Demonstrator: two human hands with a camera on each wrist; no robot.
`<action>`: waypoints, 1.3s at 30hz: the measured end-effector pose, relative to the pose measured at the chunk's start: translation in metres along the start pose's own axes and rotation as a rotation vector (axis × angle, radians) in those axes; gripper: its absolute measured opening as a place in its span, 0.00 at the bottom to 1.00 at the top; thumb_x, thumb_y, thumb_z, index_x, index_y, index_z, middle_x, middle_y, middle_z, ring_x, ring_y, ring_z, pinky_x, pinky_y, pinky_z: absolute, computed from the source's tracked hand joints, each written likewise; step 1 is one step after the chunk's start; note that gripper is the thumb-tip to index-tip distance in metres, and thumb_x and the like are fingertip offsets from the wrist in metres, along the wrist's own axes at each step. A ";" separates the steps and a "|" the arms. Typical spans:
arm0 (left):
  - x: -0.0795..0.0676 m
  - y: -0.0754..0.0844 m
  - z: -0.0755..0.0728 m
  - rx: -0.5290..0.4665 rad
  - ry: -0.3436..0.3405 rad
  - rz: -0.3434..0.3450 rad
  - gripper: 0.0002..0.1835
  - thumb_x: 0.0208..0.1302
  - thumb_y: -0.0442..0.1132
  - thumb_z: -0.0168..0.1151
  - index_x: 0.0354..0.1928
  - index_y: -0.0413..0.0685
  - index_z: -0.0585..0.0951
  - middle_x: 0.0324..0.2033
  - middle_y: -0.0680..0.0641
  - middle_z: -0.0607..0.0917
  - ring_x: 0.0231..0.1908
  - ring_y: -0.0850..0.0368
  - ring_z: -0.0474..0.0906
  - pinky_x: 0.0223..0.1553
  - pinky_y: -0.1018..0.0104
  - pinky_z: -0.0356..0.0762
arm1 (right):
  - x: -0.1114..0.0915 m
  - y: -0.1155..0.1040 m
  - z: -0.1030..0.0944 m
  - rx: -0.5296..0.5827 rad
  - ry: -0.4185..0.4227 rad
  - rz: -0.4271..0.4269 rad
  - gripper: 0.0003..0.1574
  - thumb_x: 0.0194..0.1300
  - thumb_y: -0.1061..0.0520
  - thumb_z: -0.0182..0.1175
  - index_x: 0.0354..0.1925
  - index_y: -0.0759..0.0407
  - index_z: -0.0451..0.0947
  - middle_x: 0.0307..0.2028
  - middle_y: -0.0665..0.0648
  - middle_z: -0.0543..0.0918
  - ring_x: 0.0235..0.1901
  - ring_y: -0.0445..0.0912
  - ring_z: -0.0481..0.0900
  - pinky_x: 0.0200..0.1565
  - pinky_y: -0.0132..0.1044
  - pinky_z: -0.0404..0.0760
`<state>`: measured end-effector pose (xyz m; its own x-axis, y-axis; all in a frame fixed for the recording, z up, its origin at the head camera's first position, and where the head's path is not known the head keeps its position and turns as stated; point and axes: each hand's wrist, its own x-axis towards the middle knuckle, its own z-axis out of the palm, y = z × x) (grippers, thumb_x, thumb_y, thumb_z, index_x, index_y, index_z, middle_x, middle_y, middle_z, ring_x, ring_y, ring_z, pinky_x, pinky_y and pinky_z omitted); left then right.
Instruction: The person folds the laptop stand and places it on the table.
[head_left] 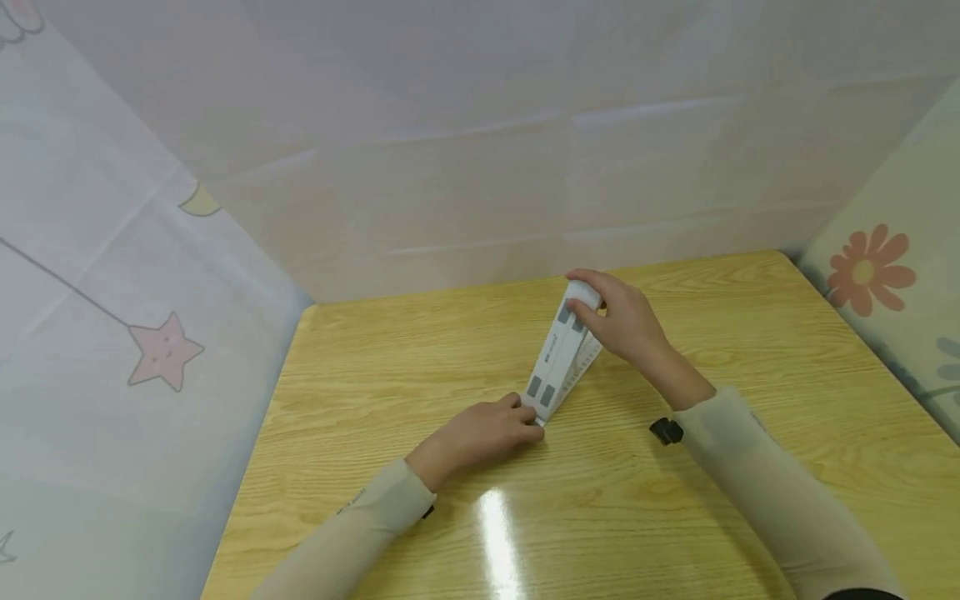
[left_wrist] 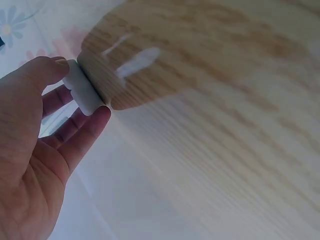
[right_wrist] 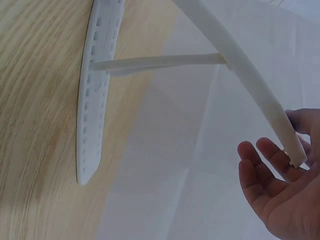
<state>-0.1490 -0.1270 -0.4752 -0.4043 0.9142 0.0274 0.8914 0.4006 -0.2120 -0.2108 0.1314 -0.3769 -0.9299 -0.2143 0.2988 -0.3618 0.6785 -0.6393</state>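
A white folding stand (head_left: 552, 350) with grey pads stands propped open on the table. My left hand (head_left: 483, 429) pinches its near, hinged end; in the left wrist view the thumb and fingers lie on either side of that rounded white end (left_wrist: 84, 91). The far end of the raised top arm is held by my right hand (head_left: 628, 323), thumb on the padded face. Seen from the right wrist, a thin strut (right_wrist: 165, 62) spans from the top arm (right_wrist: 250, 75) to the notched base (right_wrist: 92, 130), which lies on the wood.
The wood-grain table (head_left: 375, 358) reaches back to a pale sheet wall (head_left: 450, 183). Printed side sheets stand at left and right, with a pink star (head_left: 166, 352) and a red flower (head_left: 870, 271). A black clip (head_left: 666, 431) sits by the right cuff.
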 end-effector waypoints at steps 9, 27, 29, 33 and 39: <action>-0.005 -0.008 0.000 -0.034 -0.014 -0.017 0.06 0.74 0.42 0.61 0.47 0.65 0.79 0.46 0.59 0.81 0.41 0.60 0.71 0.34 0.74 0.75 | -0.004 -0.003 0.003 -0.065 0.056 0.006 0.28 0.72 0.50 0.64 0.68 0.50 0.74 0.53 0.59 0.84 0.33 0.49 0.79 0.29 0.40 0.75; -0.006 -0.009 -0.002 -0.079 -0.006 -0.053 0.04 0.73 0.45 0.62 0.47 0.63 0.82 0.48 0.59 0.83 0.44 0.59 0.76 0.41 0.71 0.79 | -0.005 0.008 -0.004 0.022 0.005 -0.033 0.30 0.75 0.48 0.60 0.71 0.49 0.71 0.58 0.59 0.81 0.41 0.51 0.81 0.38 0.45 0.82; -0.006 -0.008 -0.002 -0.083 -0.001 -0.058 0.05 0.73 0.45 0.63 0.47 0.63 0.82 0.48 0.59 0.83 0.44 0.59 0.76 0.41 0.71 0.79 | -0.005 0.013 -0.007 0.061 -0.018 -0.041 0.30 0.76 0.46 0.57 0.72 0.47 0.69 0.59 0.59 0.80 0.43 0.52 0.82 0.42 0.47 0.83; -0.006 -0.007 -0.001 -0.099 0.014 -0.065 0.05 0.73 0.45 0.62 0.47 0.63 0.83 0.48 0.59 0.84 0.44 0.59 0.77 0.41 0.71 0.80 | -0.005 0.022 -0.016 0.120 -0.043 -0.046 0.29 0.80 0.42 0.49 0.74 0.46 0.67 0.63 0.60 0.78 0.51 0.56 0.81 0.51 0.54 0.81; -0.006 -0.005 0.000 -0.129 0.057 -0.066 0.06 0.72 0.44 0.63 0.48 0.62 0.84 0.48 0.58 0.84 0.45 0.59 0.77 0.42 0.70 0.81 | -0.005 0.036 -0.026 0.137 -0.058 -0.055 0.31 0.83 0.42 0.41 0.74 0.51 0.66 0.64 0.64 0.76 0.61 0.60 0.76 0.62 0.61 0.72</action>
<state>-0.1513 -0.1350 -0.4745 -0.4540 0.8861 0.0937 0.8835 0.4613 -0.0811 -0.2176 0.1754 -0.3832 -0.9093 -0.2913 0.2971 -0.4141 0.5631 -0.7152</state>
